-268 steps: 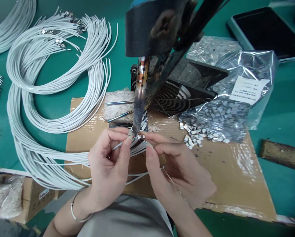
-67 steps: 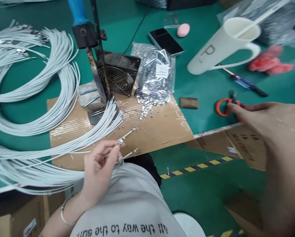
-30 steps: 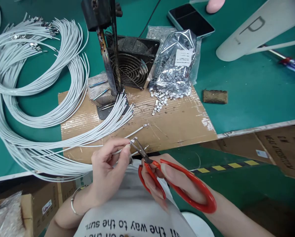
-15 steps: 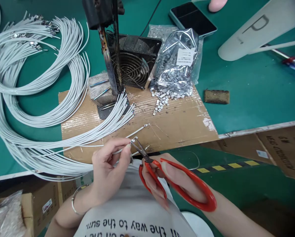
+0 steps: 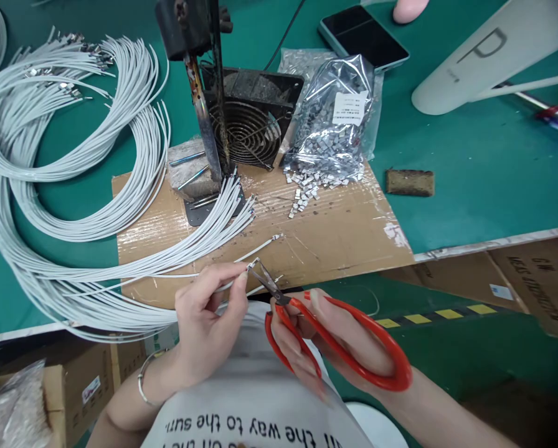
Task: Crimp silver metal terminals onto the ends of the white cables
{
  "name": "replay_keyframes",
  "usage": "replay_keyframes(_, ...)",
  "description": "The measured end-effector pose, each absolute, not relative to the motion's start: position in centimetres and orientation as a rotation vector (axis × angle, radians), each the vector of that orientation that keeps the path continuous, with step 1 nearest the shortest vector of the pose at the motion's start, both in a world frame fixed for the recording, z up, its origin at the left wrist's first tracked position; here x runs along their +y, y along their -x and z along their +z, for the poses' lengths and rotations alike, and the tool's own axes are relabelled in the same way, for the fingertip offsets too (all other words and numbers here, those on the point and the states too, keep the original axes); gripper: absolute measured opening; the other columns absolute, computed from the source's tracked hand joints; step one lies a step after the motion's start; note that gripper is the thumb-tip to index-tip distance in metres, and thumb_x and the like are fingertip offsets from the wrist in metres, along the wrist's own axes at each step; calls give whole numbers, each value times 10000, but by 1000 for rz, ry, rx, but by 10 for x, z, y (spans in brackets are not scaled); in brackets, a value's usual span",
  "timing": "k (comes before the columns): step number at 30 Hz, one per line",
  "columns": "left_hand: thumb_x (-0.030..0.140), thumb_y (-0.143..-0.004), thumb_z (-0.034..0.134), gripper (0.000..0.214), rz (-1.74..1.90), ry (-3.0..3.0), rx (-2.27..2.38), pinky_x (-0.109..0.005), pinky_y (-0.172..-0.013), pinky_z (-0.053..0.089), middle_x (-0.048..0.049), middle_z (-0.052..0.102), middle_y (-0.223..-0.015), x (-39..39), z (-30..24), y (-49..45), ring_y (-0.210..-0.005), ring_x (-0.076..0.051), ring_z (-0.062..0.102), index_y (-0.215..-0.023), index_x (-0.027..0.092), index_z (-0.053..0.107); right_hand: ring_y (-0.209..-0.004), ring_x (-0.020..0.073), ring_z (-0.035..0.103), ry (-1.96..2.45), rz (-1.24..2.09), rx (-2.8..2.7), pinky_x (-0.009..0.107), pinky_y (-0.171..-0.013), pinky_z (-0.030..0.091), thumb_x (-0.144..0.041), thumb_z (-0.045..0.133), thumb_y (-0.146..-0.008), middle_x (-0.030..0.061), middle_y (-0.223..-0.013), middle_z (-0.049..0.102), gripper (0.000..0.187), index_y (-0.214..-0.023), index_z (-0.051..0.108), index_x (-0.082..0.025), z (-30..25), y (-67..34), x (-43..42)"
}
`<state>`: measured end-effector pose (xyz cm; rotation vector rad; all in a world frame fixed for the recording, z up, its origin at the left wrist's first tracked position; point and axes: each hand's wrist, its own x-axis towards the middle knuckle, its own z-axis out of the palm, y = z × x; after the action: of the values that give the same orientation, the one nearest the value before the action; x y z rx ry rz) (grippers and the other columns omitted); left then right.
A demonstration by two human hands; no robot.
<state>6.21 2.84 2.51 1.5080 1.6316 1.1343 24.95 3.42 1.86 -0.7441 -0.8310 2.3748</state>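
My left hand point(image 5: 208, 323) pinched the wire point(image 5: 226, 285); my right hand point(image 5: 328, 339) gripped the scissors point(image 5: 268, 284), best held square to it

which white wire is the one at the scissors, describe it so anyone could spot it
Find the brown cardboard sheet on the green table; at its near edge the left hand pinches one white wire. Unlike the loose wires fanned over the cardboard, its metal-tipped end meets the blades of the red-handled scissors in the right hand.

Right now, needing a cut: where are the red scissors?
Head view, low centre: red scissors in the right hand, tips at the wire in the left hand.
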Motion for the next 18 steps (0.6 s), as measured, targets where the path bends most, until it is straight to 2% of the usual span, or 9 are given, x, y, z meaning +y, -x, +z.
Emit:
replay_keyframes(8, 161, -954, 713, 99, 1134, -1414, 1622, -213, -429, 348, -6, 764, -663, 35, 29, -64, -459, -84, 476, -919, 168, 805, -354, 93, 386, 885, 2282, -819, 262, -438, 328, -791, 382, -1046, -55, -446, 440, 704, -660, 522, -219, 25, -241, 36)
replay_keyframes(11, 163, -960, 714, 95, 1139, -1439, 1620, -207, -429, 340, 2, 753, -654, 34, 27, -64, -467, -82, 461, -931, 166, 804, -373, 90, 362, 925, 2236, -818, 261, -423, 285, -798, 405, -1037, -51, -474, 460, 688, -675, 509, -223, 23, -242, 32)
replay_keyframes(15, 164, -962, 716, 95, 1166, -1496, 1645, -197, -429, 362, 3, 764, -699, 32, 22, -65, -475, -79, 472, -967, 173, 810, -417, 103, 332, 985, 2197, -807, 273, -432, 242, -777, 432, -1042, -48, -491, 460, 647, -708, 511, -229, 18, -243, 24)
replay_keyframes(18, 138, -951, 712, 111, 1192, -1522, 1641, -191, -438, 375, -2, 768, -730, 32, 23, -65, -487, -76, 494, -978, 172, 813, -461, 112, 349, 993, 2134, -876, 283, -465, 247, -718, 437, -1070, -38, -500, 430, 633, -664, 460, -233, 16, -242, 25)
